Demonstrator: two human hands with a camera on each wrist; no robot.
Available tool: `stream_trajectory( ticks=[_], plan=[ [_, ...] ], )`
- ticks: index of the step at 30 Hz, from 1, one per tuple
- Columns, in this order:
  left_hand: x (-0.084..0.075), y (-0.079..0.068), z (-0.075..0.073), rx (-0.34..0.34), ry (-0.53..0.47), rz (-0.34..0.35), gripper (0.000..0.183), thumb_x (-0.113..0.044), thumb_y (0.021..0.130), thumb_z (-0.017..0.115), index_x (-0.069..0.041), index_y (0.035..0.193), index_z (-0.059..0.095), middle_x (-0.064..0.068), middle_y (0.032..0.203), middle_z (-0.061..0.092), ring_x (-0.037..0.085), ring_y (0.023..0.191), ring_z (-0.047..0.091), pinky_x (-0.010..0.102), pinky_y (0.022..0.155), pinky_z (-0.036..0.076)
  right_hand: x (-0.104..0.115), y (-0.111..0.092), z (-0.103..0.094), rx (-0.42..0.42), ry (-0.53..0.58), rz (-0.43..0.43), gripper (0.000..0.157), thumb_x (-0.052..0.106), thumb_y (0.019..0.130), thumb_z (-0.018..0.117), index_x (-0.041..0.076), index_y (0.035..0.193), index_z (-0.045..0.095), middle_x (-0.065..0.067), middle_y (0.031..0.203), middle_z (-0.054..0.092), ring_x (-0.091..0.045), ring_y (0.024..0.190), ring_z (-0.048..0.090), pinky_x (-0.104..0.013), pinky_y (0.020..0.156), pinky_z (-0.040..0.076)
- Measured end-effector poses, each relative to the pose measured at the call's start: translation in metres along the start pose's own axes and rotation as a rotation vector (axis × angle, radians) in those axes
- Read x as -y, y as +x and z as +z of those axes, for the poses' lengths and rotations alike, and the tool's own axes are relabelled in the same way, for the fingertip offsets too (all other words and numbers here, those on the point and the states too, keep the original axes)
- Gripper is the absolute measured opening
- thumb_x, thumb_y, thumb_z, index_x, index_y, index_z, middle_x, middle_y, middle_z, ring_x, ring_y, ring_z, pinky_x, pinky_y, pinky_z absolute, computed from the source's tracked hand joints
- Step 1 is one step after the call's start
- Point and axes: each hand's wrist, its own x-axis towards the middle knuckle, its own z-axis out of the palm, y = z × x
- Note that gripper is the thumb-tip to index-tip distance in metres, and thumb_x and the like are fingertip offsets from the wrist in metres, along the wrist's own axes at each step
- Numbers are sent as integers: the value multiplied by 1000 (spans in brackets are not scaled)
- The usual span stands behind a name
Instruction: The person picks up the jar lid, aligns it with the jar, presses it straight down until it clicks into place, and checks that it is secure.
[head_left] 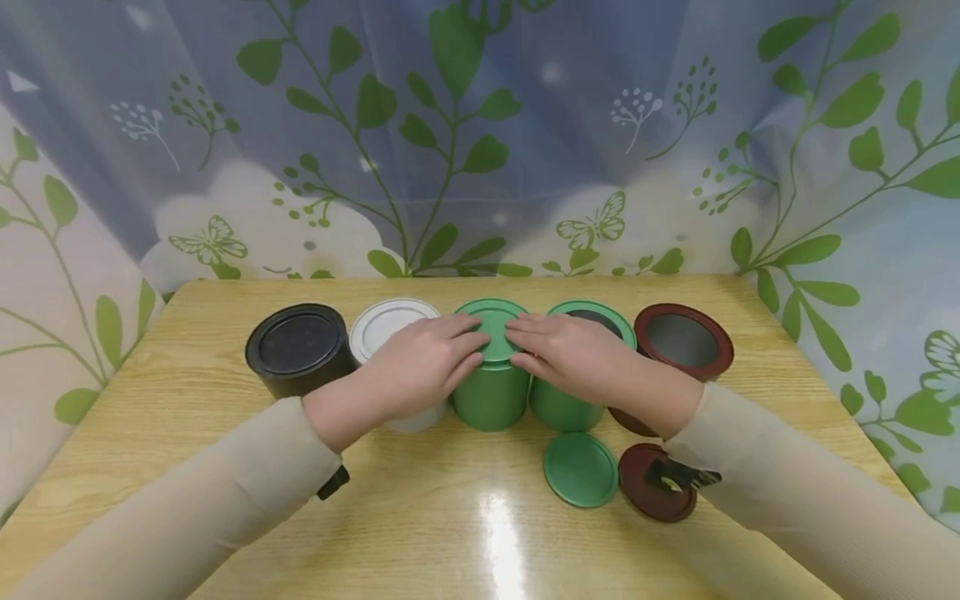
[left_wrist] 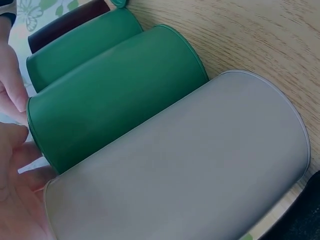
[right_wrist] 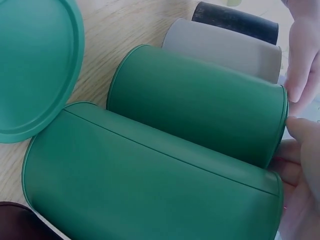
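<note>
My left hand (head_left: 420, 362) and right hand (head_left: 573, 354) meet over the middle green can (head_left: 491, 400), fingers laid flat on its green lid (head_left: 497, 315). The lid sits on the rim. Beneath the left hand stands a can with a white lid (head_left: 382, 329); its side looks pale grey (left_wrist: 190, 160) in the left wrist view. Under the right palm is a second green can (head_left: 564, 408), uncovered, with a dark inside. In the right wrist view, the right thumb (right_wrist: 302, 130) lies at the lidded can's edge.
A black lidded can (head_left: 296, 342) stands at the row's left end, and a lidless dark red can (head_left: 684, 340) at its right end. In front lie a loose green lid (head_left: 581, 471) and a dark red lid (head_left: 641, 483), the latter partly behind the right wrist strap.
</note>
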Motion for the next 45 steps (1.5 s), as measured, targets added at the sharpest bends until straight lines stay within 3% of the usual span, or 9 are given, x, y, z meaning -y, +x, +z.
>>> stream_trajectory(
  ticks=[5,10,21,26,30,35,40,45],
  plan=[
    [0,4,1,24,3,-42,34,-24,98,49,-4,124,59,16,131,51,28,121,48,42,98,41,0,4,-1,14,-19,19,40,26,95,55,1,127,57,-17,130,53,-29,120,50,-40,96,43],
    [0,10,-1,96,-1,-83,42,-28,99,46,-2,132,51,17,137,44,29,126,43,42,101,38,1,9,-5,109,4,92,49,32,97,51,0,135,48,-18,141,41,-30,128,41,-42,101,38],
    [0,17,-4,178,-43,-91,41,-29,99,45,-4,131,52,19,140,41,32,126,42,43,101,37,1,9,-8,225,80,169,54,34,99,46,-1,140,38,-18,148,29,-30,134,29,-44,106,31],
    [-1,20,-7,245,-28,-111,43,-32,100,44,-6,133,51,19,142,39,32,124,44,45,101,37,3,11,-8,256,104,208,55,33,98,46,-1,141,36,-18,148,26,-31,134,30,-44,104,34],
    [-2,24,-12,295,-46,-156,43,-33,99,47,-8,133,51,19,142,38,36,119,48,46,100,37,5,16,-12,268,118,221,55,32,97,50,0,140,39,-20,147,30,-35,128,39,-45,100,38],
    [-3,28,-19,354,-88,-200,45,-34,98,48,-8,135,50,22,145,33,40,121,45,48,102,35,7,23,-20,325,106,242,56,31,96,52,1,141,39,-19,147,29,-33,130,36,-50,106,27],
    [-4,29,-18,347,-92,-205,44,-35,98,49,-7,132,51,21,143,35,36,124,43,47,102,35,9,23,-21,362,108,268,57,33,96,51,3,142,36,-15,149,25,-27,135,29,-52,111,11],
    [-5,26,-14,257,-52,-196,43,-36,96,51,-8,128,56,15,138,44,28,126,43,50,101,35,9,14,-18,299,112,234,55,33,98,48,3,142,36,-14,150,24,-26,137,25,-53,110,12]
  ],
)
